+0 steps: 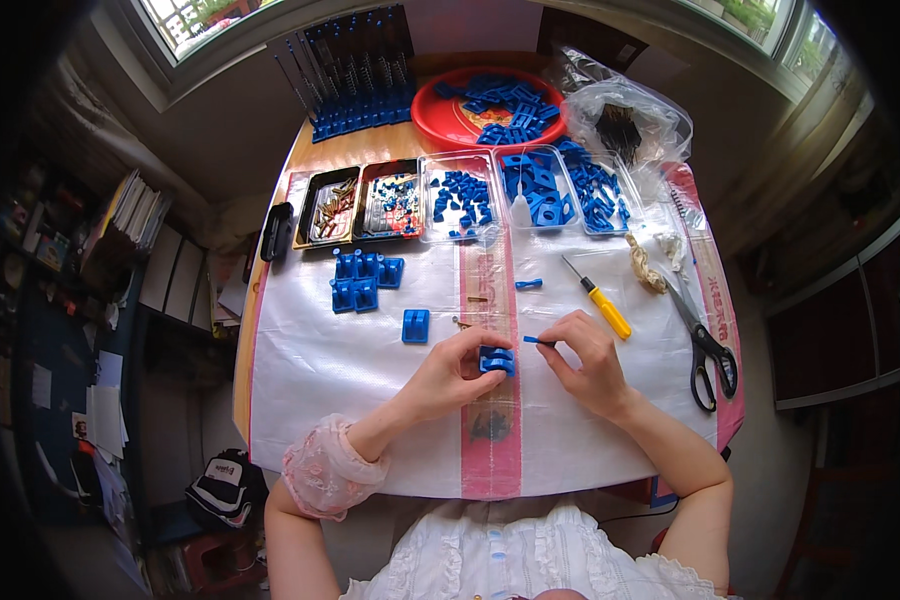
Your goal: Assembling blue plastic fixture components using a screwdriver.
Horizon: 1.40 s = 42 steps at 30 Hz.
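My left hand (448,372) is closed on a small blue plastic bracket (497,361) with a curved upper part, just above the white sheet. To its right, my right hand (588,362) pinches a small blue plastic piece (532,340) between thumb and fingertips, apart from the bracket. Beyond the hands lie another slim blue piece (529,284), a short brass pin (478,299) and a tiny metal part (461,322). A similar blue bracket (415,325) stands left of my left hand, and several more brackets (364,281) are grouped behind it.
A yellow-handled screwdriver (609,313) and black-handled scissors (708,352) lie at the right. Behind are black trays (358,205) of metal parts, clear trays (459,238) of blue parts, a red basin (435,125), plastic bags (660,110) and a blue rack (365,117) with upright rods.
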Motion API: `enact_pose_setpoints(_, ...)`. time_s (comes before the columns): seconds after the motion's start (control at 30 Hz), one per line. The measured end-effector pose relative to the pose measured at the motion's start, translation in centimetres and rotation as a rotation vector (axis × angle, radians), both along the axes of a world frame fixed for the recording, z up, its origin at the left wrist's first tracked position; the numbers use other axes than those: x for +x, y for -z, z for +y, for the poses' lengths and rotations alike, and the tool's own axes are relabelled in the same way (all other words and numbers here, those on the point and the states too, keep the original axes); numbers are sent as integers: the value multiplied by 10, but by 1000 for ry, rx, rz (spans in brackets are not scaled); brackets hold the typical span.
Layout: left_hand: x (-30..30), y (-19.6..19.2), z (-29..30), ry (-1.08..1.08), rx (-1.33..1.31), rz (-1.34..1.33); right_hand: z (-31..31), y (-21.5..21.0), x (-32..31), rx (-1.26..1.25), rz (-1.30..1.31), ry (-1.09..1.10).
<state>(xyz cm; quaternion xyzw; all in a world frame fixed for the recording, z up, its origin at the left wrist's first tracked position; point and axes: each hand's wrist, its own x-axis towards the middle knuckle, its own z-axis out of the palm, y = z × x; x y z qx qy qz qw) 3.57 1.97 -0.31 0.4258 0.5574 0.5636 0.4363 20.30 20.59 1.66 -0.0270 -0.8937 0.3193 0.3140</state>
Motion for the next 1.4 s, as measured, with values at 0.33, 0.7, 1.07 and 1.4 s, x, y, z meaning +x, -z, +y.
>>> enact_pose_setpoints(0.33, 3, -5, -1, 92, -24, -37, -15, 1, 2, -361, -90, -180)
enact_pose_setpoints(0.7, 5, -1, -2, 217, -71, -209, -14, 1, 3, -397, -145, -189)
enact_pose_setpoints(1.07, 1, 11, 0, 149, -77, -387, -17, -2, 5, -294, -135, -204)
enact_pose_setpoints(1.4, 4, 6, -1, 185, -84, -392, -17, -1, 5, -349, -138, -187)
